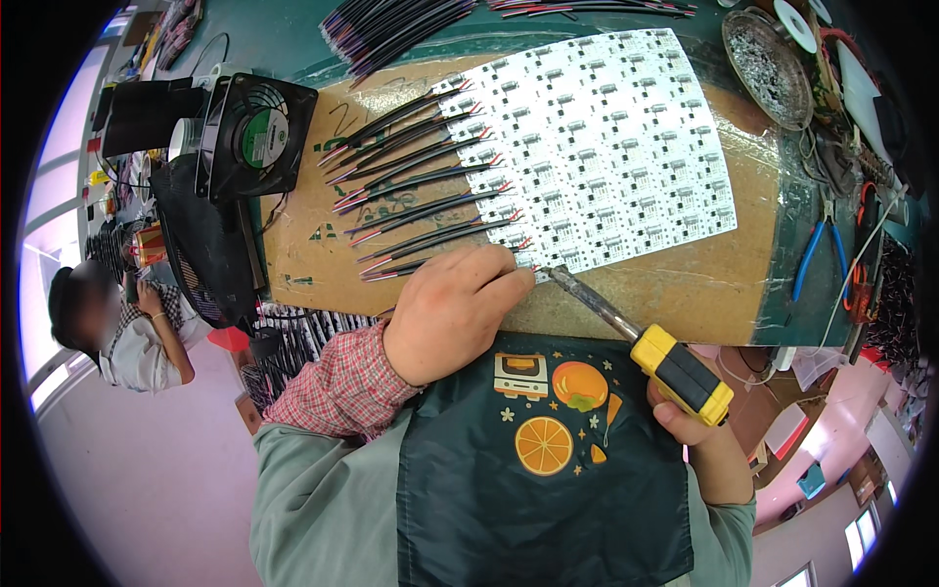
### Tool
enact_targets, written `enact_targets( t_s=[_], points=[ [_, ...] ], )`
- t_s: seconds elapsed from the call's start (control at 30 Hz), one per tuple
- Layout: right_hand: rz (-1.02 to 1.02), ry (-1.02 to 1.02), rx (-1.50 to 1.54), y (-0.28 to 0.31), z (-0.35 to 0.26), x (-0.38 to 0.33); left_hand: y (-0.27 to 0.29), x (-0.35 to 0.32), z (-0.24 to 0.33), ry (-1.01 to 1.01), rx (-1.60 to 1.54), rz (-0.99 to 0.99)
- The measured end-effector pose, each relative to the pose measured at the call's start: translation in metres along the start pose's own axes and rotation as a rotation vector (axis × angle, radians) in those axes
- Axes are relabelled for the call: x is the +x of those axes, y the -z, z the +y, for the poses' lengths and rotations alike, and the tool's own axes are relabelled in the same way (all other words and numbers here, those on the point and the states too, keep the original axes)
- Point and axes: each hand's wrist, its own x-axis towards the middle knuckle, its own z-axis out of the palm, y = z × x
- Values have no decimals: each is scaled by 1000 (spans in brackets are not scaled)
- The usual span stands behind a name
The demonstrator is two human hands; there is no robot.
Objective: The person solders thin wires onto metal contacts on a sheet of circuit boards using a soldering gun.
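Observation:
A white sheet of circuit boards (606, 147), covered with small dark parts, lies on a brown board. Along its left edge, several black-sleeved wires (421, 201) with red and dark ends reach onto the sheet. My left hand (455, 313) is closed over the sheet's near-left corner, fingertips pressed together; whatever they pinch is hidden beneath them. My right hand (685, 421) grips a yellow-and-black soldering iron (682, 375). Its metal tip points at that same corner, just right of my left fingertips; whether it touches is too small to tell.
A black fan (256, 137) stands at the left. Bundles of black wires (391, 34) lie at the back. A round dish of metal scraps (768, 68) sits back right, with blue-handled pliers (822, 254) nearer. Another person (132, 328) sits at far left.

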Motion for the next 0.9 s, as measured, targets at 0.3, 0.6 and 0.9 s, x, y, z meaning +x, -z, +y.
enact_targets(
  t_s=[0.3,0.6,0.9],
  points=[
    [11,-36,-36,0,0,-4,3,2,1,17,-11,-18],
    [-14,-88,109,5,-6,-2,3,4,0,30,-5,-31],
    [-14,-78,31,5,-2,-6,1,3,-4,39,-60,-7]
  ],
)
